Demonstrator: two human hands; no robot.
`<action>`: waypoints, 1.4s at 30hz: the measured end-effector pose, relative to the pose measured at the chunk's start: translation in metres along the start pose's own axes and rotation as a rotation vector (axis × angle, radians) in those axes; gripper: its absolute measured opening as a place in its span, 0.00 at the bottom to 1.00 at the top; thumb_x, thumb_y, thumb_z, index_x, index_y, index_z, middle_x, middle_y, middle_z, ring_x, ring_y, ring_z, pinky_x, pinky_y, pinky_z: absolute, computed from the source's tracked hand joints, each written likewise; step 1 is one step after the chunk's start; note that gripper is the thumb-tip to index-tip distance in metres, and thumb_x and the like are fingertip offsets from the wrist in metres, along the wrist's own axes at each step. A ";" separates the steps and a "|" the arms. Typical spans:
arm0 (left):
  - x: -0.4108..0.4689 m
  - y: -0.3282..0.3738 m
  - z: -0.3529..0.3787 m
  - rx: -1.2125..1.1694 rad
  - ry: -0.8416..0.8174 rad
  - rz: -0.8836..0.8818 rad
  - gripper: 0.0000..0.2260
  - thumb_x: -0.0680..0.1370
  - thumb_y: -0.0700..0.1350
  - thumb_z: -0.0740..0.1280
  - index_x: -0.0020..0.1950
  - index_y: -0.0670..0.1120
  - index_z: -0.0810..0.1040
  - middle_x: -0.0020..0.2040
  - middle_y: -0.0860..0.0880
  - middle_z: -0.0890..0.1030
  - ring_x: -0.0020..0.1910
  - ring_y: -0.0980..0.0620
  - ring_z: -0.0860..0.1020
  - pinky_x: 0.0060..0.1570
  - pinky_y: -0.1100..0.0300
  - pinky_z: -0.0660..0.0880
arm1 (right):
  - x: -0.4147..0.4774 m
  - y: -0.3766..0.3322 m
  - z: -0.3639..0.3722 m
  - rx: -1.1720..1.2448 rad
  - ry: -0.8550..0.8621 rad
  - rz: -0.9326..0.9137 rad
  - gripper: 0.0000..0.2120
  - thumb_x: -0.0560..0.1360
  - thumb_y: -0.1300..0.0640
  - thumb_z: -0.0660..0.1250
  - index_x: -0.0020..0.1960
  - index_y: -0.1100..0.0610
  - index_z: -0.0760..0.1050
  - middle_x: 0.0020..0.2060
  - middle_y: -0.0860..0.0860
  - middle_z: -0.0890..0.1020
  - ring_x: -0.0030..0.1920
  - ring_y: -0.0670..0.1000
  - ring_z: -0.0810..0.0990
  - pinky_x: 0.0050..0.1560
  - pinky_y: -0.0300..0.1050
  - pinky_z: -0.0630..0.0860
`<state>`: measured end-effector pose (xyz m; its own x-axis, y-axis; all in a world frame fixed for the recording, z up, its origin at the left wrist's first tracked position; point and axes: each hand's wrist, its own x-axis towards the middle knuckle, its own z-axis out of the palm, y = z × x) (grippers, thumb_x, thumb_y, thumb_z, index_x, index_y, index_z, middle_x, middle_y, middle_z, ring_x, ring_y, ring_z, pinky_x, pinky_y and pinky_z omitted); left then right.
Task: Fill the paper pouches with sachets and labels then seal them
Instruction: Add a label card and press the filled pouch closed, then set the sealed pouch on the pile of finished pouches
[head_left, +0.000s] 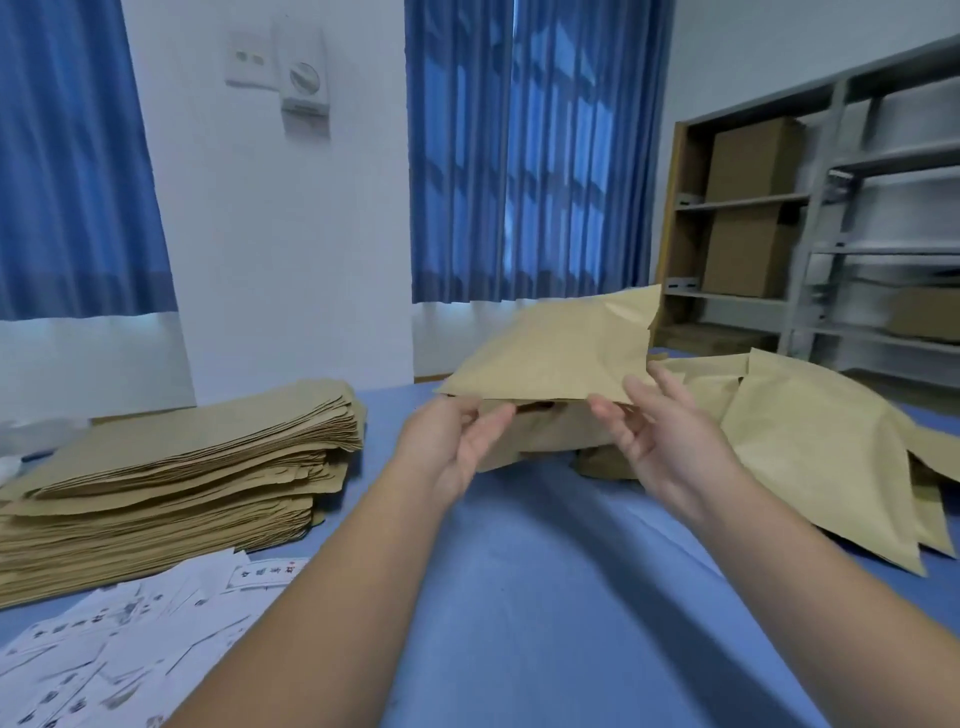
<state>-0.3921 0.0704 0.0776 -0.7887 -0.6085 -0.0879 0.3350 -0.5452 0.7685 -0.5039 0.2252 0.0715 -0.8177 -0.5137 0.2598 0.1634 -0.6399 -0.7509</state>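
A brown paper pouch (556, 353) is raised above the blue table, its mouth facing me and slightly agape. My left hand (457, 441) pinches the near left corner of its mouth. My right hand (660, 436) holds the near right edge with thumb and fingers. A second brown pouch (545, 436) lies just under it. A tall stack of flat empty pouches (171, 483) sits at the left. White printed labels (130, 634) lie scattered at the lower left. Several filled pouches (815, 447) are heaped at the right. No sachets are visible.
The table is covered in blue cloth (545, 597). Blue curtains (530, 156) hang behind it. Grey metal shelves with cardboard boxes (753, 208) stand at the back right. A white wall with a small fixture (301, 83) is behind the stack.
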 end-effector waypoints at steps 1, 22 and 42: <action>0.003 -0.002 0.003 0.030 0.016 0.000 0.10 0.81 0.34 0.60 0.62 0.36 0.71 0.68 0.37 0.70 0.53 0.40 0.80 0.44 0.54 0.80 | 0.007 0.000 -0.005 0.052 0.084 -0.009 0.25 0.80 0.63 0.63 0.74 0.58 0.59 0.56 0.56 0.78 0.47 0.54 0.85 0.41 0.40 0.81; -0.128 0.123 -0.253 0.455 0.463 0.227 0.06 0.77 0.41 0.65 0.51 0.43 0.80 0.37 0.50 0.80 0.31 0.53 0.76 0.28 0.62 0.71 | -0.053 0.174 0.152 -0.477 -0.177 0.518 0.04 0.76 0.63 0.66 0.49 0.64 0.75 0.36 0.55 0.76 0.28 0.50 0.72 0.25 0.39 0.70; -0.147 0.138 -0.393 0.909 0.779 0.361 0.12 0.76 0.38 0.63 0.41 0.53 0.81 0.32 0.50 0.82 0.29 0.50 0.76 0.32 0.52 0.75 | -0.019 0.315 0.341 -1.891 -1.004 -0.249 0.41 0.75 0.55 0.62 0.79 0.53 0.40 0.78 0.49 0.39 0.77 0.54 0.51 0.73 0.55 0.57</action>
<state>-0.0275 -0.1420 -0.0529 -0.1070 -0.9886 0.1063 -0.2533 0.1305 0.9585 -0.2489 -0.1619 0.0376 -0.1363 -0.9862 0.0944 -0.9902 0.1328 -0.0420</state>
